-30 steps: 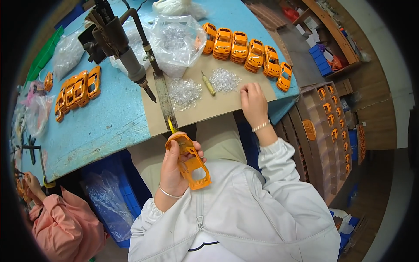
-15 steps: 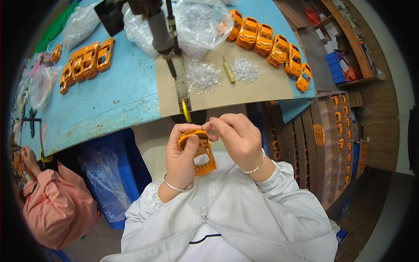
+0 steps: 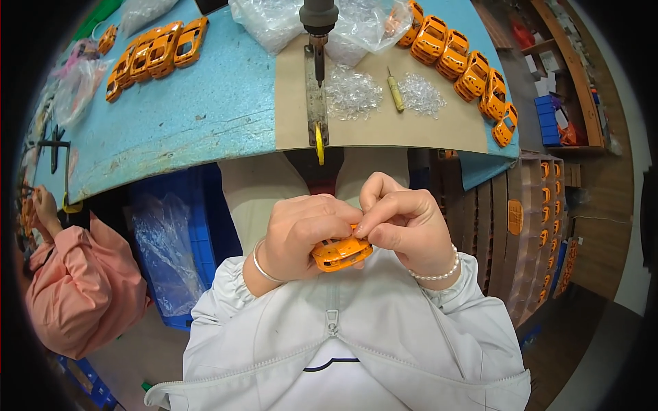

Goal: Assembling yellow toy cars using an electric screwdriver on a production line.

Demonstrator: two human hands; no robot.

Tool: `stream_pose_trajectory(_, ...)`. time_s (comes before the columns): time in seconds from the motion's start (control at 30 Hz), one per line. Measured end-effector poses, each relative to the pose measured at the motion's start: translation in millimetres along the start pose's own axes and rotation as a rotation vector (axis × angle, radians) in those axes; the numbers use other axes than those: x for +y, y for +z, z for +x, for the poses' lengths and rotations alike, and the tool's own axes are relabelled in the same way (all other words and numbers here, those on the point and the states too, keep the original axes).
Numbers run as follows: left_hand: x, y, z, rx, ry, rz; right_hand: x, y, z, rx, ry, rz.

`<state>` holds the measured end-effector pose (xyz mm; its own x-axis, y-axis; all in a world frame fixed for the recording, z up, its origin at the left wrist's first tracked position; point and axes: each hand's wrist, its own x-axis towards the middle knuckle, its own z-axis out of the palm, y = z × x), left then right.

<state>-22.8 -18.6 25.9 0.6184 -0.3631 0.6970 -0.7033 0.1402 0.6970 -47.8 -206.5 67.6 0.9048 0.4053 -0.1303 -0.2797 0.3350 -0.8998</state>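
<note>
My left hand (image 3: 298, 233) is closed around an orange toy car body (image 3: 343, 255), held low in front of my jacket, with one end of the shell turned toward me. The thumb and fingertips of my right hand (image 3: 411, 229) are pinched together at the shell's upper right edge. Whatever lies between those fingertips is too small to make out. Beyond my hands, on brown board at the bench edge, lie two heaps of small clear plastic pieces (image 3: 354, 94), (image 3: 422, 94). A yellow-handled pointed tool (image 3: 395, 92) rests between the heaps.
A press-like tool (image 3: 319, 41) stands over a metal bar with a yellow tip (image 3: 319, 144). More orange car bodies (image 3: 473, 75), (image 3: 162, 50) line both sides of the blue bench (image 3: 199, 116). At left, a co-worker's pink sleeve (image 3: 82, 274) shows beside a blue crate (image 3: 185, 233).
The car body has turned from upright, showing its hollow inside, to lying flatter with its outer side showing. Both hands have shifted slightly right, and the view has tilted downward.
</note>
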Motion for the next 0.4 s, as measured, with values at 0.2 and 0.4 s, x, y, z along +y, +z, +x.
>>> stream_pose_trajectory(0.2, 1.1, -2.4, -5.6, -0.028, -0.034, -0.011, -0.1, -4.6, 2.0, -0.06, 0.074, -0.02)
stream_pose_trajectory(0.4, 1.8, -8.6, -9.7, -0.301, 0.111, 0.323, 4.6, -33.2, 21.6, -0.385, 0.409, 0.069)
